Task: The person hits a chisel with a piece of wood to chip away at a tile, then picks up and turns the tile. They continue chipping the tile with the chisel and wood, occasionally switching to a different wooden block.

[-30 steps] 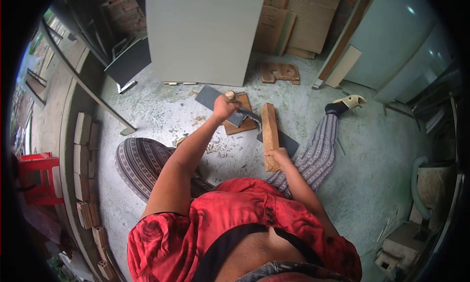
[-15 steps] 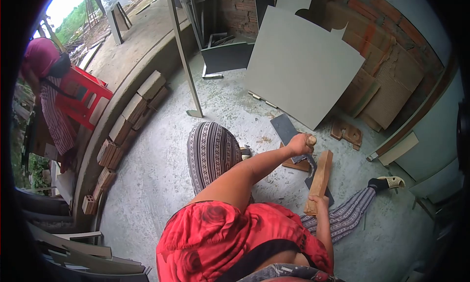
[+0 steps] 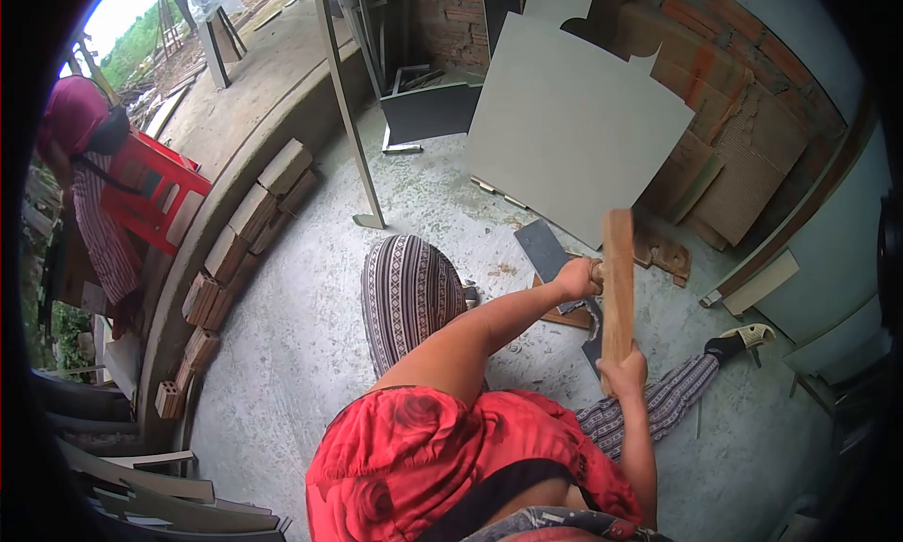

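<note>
My left hand (image 3: 574, 281) is closed round the wooden handle (image 3: 596, 272) of a tool with a curved dark metal part (image 3: 594, 328) below it. My right hand (image 3: 625, 373) grips the lower end of a squared wooden block (image 3: 618, 274), which stands raised and overlaps the handle's end in this view. Under my left hand lie a dark flat board (image 3: 541, 248) and a brown wooden piece (image 3: 576, 320); the block and hand partly hide them. The tool's working end is hidden from view.
My patterned trouser legs (image 3: 409, 293) spread on the concrete floor (image 3: 282, 354). A cut wooden piece (image 3: 672, 258) lies ahead right, before a leaning pale panel (image 3: 574, 128) and cardboard (image 3: 757, 157). Bricks (image 3: 226, 251) line the left ledge. A person (image 3: 80, 119) is beside a red chair (image 3: 160, 185).
My right hand has lifted the wooden block and turned it more upright, bringing its far end up past the handle. My left hand has stayed nearly in place on the tool.
</note>
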Action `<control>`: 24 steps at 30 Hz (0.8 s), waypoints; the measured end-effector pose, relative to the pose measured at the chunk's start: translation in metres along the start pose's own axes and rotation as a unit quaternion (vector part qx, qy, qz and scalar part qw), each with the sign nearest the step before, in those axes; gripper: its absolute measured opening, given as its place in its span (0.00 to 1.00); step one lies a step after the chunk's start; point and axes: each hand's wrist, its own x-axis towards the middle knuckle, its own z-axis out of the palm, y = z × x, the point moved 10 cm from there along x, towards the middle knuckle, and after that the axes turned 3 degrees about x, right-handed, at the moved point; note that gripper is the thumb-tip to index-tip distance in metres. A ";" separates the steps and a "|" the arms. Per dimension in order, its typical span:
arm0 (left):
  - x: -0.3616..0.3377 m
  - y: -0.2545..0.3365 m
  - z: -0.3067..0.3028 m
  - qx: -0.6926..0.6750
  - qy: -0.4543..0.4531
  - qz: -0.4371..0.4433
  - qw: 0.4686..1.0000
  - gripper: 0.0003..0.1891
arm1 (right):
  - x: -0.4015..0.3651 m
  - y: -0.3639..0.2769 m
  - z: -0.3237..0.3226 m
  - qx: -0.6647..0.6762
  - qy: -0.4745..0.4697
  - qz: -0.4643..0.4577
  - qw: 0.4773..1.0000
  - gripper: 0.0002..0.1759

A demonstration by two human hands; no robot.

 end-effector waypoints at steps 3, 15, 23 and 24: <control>0.005 -0.003 -0.007 -0.003 0.010 -0.003 1.000 0.18 | -0.012 0.048 0.030 0.088 -0.127 0.176 0.972 0.18; -0.017 -0.003 0.011 0.034 -0.079 -0.003 0.996 0.21 | -0.049 0.223 0.039 0.198 0.017 0.351 0.915 0.18; 0.001 0.126 -0.057 -0.002 -0.165 0.037 0.986 0.18 | -0.042 0.137 -0.024 0.168 -0.219 0.328 0.903 0.38; 0.003 0.147 -0.077 0.022 -0.184 0.047 0.982 0.18 | -0.043 0.093 -0.049 0.241 -0.257 0.311 0.883 0.34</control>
